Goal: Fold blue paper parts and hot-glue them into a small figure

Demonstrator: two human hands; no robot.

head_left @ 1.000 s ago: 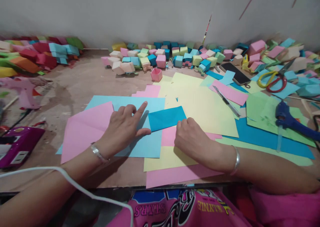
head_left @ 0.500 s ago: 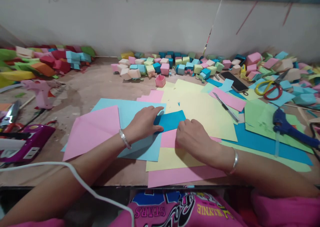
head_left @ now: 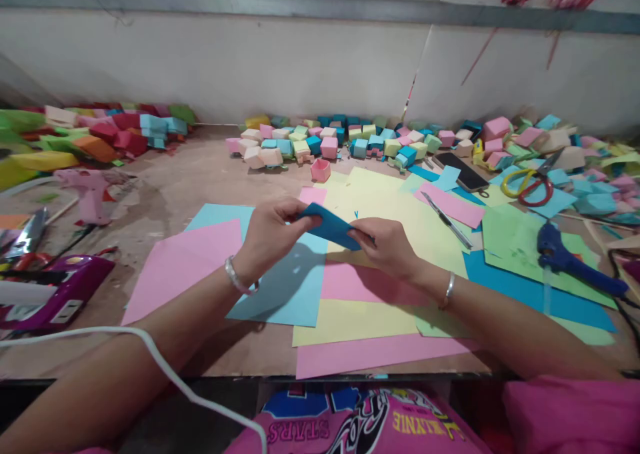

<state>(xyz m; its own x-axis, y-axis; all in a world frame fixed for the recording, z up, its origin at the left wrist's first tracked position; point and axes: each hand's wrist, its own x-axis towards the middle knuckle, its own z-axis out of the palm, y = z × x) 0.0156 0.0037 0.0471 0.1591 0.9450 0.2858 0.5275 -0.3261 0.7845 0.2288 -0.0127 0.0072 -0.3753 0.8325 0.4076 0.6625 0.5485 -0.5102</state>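
Note:
A folded strip of dark blue paper (head_left: pixel 331 226) is held up above the sheets on the table, tilted down to the right. My left hand (head_left: pixel 276 235) pinches its left end between thumb and fingers. At the right end, my right hand (head_left: pixel 384 244) grips it with thumb and curled fingers. Beneath lie a light blue sheet (head_left: pixel 293 287), a pink sheet (head_left: pixel 187 271) on its left side, and overlapping yellow sheets (head_left: pixel 390 194). A small open pink paper box (head_left: pixel 321 170) stands just beyond.
Small folded paper boxes (head_left: pixel 329 147) line the wall. On the right lie a craft knife (head_left: pixel 447 221), a phone (head_left: pixel 461 173), scissors (head_left: pixel 527 186) and a blue glue gun (head_left: pixel 575 261). A pink glue gun (head_left: pixel 87 194) and purple device (head_left: pixel 75 284) are left; a white cable (head_left: pixel 165 361) crosses in front.
Both hands have lifted the blue paper strip off the sheets and tilted it. My left hand, flat over it before, now pinches its end. The camera view has tipped up slightly.

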